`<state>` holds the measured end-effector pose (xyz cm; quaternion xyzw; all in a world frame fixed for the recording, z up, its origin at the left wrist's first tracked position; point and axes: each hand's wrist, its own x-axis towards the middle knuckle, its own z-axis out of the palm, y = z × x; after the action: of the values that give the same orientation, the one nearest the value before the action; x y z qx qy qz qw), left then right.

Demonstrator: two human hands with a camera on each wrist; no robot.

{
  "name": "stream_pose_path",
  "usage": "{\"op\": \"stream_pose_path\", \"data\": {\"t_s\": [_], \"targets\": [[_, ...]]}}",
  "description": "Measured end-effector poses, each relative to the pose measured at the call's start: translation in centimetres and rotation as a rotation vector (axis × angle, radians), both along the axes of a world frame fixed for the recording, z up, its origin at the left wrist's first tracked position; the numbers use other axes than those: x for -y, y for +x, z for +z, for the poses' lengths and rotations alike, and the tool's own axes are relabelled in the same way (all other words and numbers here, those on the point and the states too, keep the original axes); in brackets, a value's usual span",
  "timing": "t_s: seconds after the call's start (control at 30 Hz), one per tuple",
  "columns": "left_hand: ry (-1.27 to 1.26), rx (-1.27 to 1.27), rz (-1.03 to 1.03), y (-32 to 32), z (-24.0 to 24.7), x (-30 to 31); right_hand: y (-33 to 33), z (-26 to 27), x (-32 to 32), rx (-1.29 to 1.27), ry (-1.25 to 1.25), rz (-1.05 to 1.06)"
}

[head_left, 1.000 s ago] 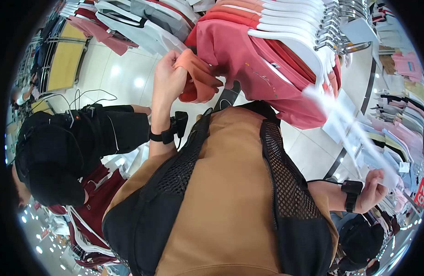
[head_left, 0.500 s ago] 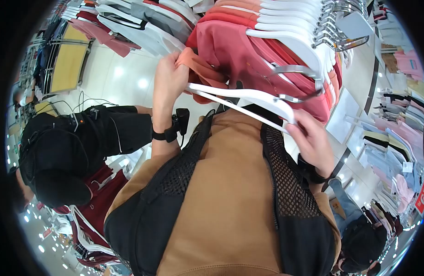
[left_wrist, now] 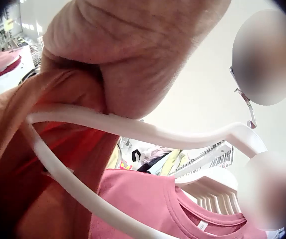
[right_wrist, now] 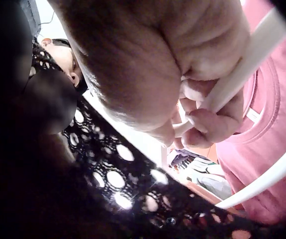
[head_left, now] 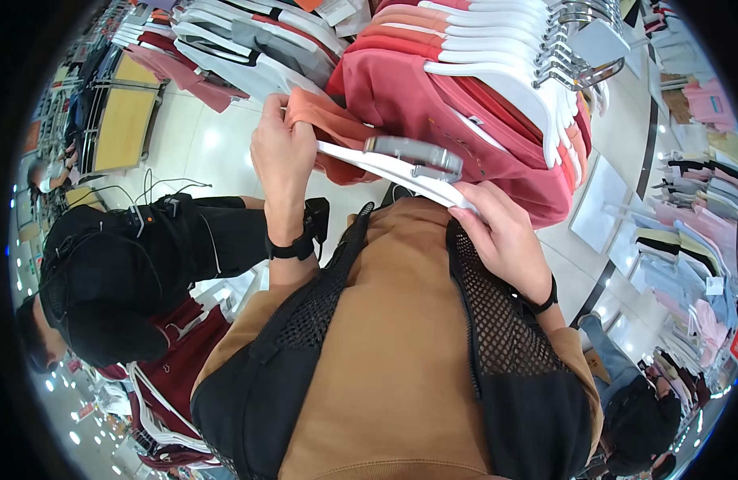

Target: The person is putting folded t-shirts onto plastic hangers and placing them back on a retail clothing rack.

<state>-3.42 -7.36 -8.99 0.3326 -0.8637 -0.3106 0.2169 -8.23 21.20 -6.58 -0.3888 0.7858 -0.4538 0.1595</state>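
One white clothes hanger (left_wrist: pixel 168 137) is in the right hand (head_left: pixel 509 240), whose fingers curl round its near arm. Since half a second ago that hand has come closer to the left hand (head_left: pixel 285 148), which clutches an orange garment (head_left: pixel 325 112) before the body. The hanger's other end lies against the cloth, seemingly in its opening, so threading appears underway. Just beyond, a pink crew-neck top (head_left: pixel 393 88) hangs foremost on its rack.

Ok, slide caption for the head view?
Left grip holds an orange garment, right grip a white hanger whose far end meets it, beside a hung pink top.
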Motion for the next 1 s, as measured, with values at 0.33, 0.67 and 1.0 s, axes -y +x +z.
{"op": "stream_pose_path", "data": {"t_s": [0.33, 0.67, 1.0], "targets": [[0.026, 0.055, 0.125, 0.3, 0.6, 1.6, 0.4, 0.7, -0.7, -0.033, -0.033, 0.055], [0.415, -0.289, -0.389, 1.5, 2.7, -5.1, -0.8, -4.7, 4.2, -0.018, -0.14, 0.08], [-0.059, -0.164, -0.783, 3.0, 6.5, -5.5, -1.8, -6.4, 4.3, 0.113, -0.321, 0.002]]}}
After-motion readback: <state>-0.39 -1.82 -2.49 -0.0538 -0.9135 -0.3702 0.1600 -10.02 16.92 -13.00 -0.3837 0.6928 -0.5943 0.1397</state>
